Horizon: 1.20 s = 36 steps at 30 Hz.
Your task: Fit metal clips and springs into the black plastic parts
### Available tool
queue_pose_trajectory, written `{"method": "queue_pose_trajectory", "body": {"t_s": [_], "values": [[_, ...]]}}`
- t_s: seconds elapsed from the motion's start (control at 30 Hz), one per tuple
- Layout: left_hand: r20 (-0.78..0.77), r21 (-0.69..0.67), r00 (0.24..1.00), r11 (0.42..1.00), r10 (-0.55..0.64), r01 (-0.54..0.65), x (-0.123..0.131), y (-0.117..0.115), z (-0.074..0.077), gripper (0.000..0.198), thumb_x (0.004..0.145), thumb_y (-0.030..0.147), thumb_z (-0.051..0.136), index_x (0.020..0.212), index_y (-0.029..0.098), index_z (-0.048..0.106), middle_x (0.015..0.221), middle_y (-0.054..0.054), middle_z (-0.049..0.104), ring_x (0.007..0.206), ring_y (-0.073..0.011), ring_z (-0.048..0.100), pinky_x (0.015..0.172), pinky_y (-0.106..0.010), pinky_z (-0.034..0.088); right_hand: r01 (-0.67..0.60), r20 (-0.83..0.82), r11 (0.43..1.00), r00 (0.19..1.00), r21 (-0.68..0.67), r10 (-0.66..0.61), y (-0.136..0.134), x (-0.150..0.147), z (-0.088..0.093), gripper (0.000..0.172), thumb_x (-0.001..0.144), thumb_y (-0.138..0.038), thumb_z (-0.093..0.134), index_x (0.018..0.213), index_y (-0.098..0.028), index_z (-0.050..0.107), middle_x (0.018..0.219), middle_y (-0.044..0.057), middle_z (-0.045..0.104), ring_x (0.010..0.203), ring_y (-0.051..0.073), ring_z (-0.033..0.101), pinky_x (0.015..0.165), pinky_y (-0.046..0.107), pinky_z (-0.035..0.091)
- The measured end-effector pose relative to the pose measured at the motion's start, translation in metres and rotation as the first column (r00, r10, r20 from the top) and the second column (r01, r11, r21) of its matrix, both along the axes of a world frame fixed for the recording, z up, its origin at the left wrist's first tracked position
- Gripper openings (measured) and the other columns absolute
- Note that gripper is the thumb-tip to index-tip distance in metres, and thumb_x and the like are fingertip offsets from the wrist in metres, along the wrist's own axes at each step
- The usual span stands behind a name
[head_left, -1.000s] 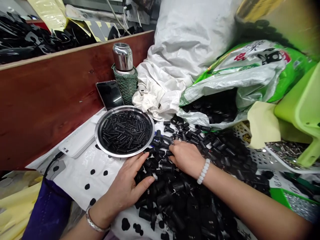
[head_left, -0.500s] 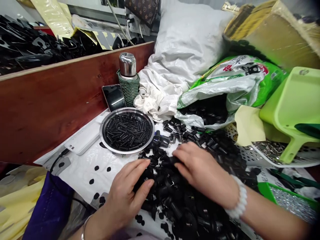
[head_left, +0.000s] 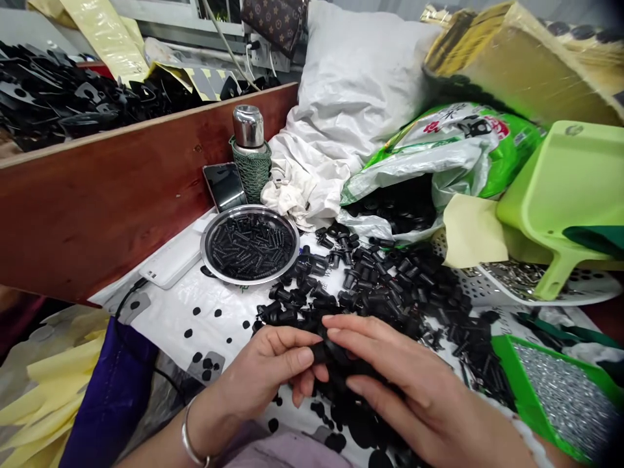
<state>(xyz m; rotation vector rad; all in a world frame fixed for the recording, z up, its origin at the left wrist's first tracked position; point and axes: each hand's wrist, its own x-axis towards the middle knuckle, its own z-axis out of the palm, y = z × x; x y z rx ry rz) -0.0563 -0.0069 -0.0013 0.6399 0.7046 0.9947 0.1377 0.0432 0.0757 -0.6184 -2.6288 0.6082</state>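
Note:
My left hand (head_left: 277, 364), with a silver bangle at the wrist, pinches a small black part (head_left: 319, 353) between thumb and fingers. Close beside it, my right hand (head_left: 400, 370) reaches in from the right, its fingertips near the same part. Its fingers are extended and its thumb is apart. A pile of black plastic pieces (head_left: 390, 279) spreads beyond and beneath both hands. Left of the pile, a round metal dish (head_left: 203, 260) holds black ribbed pieces.
A phone (head_left: 225, 186) leans by a flask (head_left: 251, 159). Behind are a white sack (head_left: 361, 78) and a green bag (head_left: 517, 143). On the right are a green scoop (head_left: 575, 175) and a green tray (head_left: 507, 364) of small metal parts. A white power bank (head_left: 173, 260) lies left.
Both hands have drawn nearer to each other and toward me. The left fingers have closed on a black part. The view has shifted slightly.

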Motion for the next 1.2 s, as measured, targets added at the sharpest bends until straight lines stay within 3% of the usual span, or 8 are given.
{"method": "queue_pose_trajectory", "body": {"t_s": [0.2, 0.4, 0.57, 0.73, 0.87, 1.0, 1.13, 1.2], "values": [[0.012, -0.009, 0.995, 0.996, -0.094, 0.094, 0.004, -0.005, 0.0, 0.03, 0.075, 0.037, 0.067, 0.091, 0.011, 0.068, 0.069, -0.005, 0.066, 0.046, -0.0053, 0.053, 0.043, -0.014, 0.041, -0.066, 0.046, 0.998, 0.997, 0.007, 0.065, 0.005, 0.013, -0.002, 0.034, 0.088, -0.015, 0.048, 0.122, -0.016, 0.048, 0.116, 0.009, 0.06, 0.107, 0.015, 0.056, 0.091, 0.025, 0.048], [-0.051, 0.002, 0.982, 0.983, -0.183, 0.183, 0.004, -0.006, 0.004, 0.031, 0.077, 0.038, 0.063, 0.084, 0.008, 0.066, 0.068, -0.005, 0.064, 0.044, -0.0039, 0.05, 0.043, -0.014, 0.039, -0.14, 0.186, 0.97, 0.977, 0.199, 0.103, 0.002, 0.013, 0.004, 0.034, 0.093, -0.031, 0.04, 0.12, -0.016, 0.053, 0.103, 0.012, 0.063, 0.087, 0.018, 0.063, 0.068, 0.029, 0.056], [-0.171, 0.015, 0.969, 0.982, -0.181, 0.186, 0.004, -0.005, 0.008, 0.032, 0.08, 0.039, 0.058, 0.074, 0.008, 0.063, 0.064, -0.003, 0.06, 0.042, -0.0033, 0.047, 0.042, -0.014, 0.038, -0.149, 0.213, 0.942, 0.973, 0.299, 0.086, -0.001, 0.017, -0.013, 0.036, 0.095, -0.025, 0.036, 0.124, -0.01, 0.049, 0.114, 0.016, 0.061, 0.102, 0.02, 0.059, 0.08, 0.032, 0.055], [-0.291, 0.025, 0.933, 0.974, -0.209, 0.226, 0.003, -0.004, 0.012, 0.025, 0.083, 0.032, 0.053, 0.085, 0.009, 0.065, 0.065, -0.002, 0.059, 0.045, -0.0038, 0.045, 0.043, -0.015, 0.038, -0.203, 0.252, 0.92, 0.96, 0.336, 0.12, -0.005, 0.023, -0.027, 0.043, 0.092, -0.016, 0.04, 0.134, -0.005, 0.035, 0.126, 0.018, 0.053, 0.116, 0.023, 0.051, 0.087, 0.035, 0.052], [-0.511, 0.212, 0.855, 0.95, -0.091, 0.228, 0.005, -0.006, 0.014, 0.024, 0.087, 0.027, 0.048, 0.09, 0.011, 0.066, 0.067, -0.002, 0.058, 0.05, -0.0059, 0.046, 0.048, -0.017, 0.039, -0.137, 0.198, 0.948, 0.977, 0.287, 0.081, -0.007, 0.021, -0.03, 0.048, 0.094, -0.018, 0.036, 0.139, -0.007, 0.025, 0.121, 0.017, 0.057, 0.112, 0.021, 0.055, 0.086, 0.032, 0.053], [-0.657, 0.558, 0.71, 0.797, 0.254, 0.232, 0.009, -0.009, 0.012, 0.023, 0.088, 0.02, 0.046, 0.104, 0.015, 0.063, 0.078, -0.004, 0.063, 0.067, -0.0115, 0.055, 0.064, -0.023, 0.046, -0.024, 0.088, 0.989, 0.996, 0.149, 0.011, -0.012, 0.019, -0.033, 0.051, 0.093, -0.019, 0.036, 0.142, -0.014, 0.021, 0.123, 0.014, 0.057, 0.113, 0.018, 0.054, 0.091, 0.03, 0.05], [-0.591, 0.786, 0.568, 0.566, 0.573, 0.247, 0.015, -0.01, 0.009, 0.027, 0.089, 0.015, 0.043, 0.114, 0.01, 0.054, 0.087, -0.01, 0.064, 0.081, -0.0164, 0.059, 0.074, -0.028, 0.049, 0.087, -0.002, 0.994, 0.996, 0.062, -0.087, -0.018, 0.018, -0.038, 0.053, 0.091, -0.015, 0.041, 0.141, -0.018, 0.024, 0.128, 0.011, 0.053, 0.116, 0.017, 0.052, 0.095, 0.031, 0.046], [-0.553, 0.827, 0.522, 0.5, 0.649, 0.256, 0.017, -0.008, 0.006, 0.029, 0.089, 0.014, 0.041, 0.116, 0.01, 0.051, 0.09, -0.011, 0.064, 0.083, -0.0175, 0.059, 0.075, -0.029, 0.05, 0.138, -0.028, 0.99, 0.99, 0.018, -0.137, -0.019, 0.018, -0.041, 0.053, 0.09, -0.014, 0.041, 0.14, -0.019, 0.027, 0.128, 0.01, 0.053, 0.114, 0.018, 0.053, 0.094, 0.031, 0.047]]}}
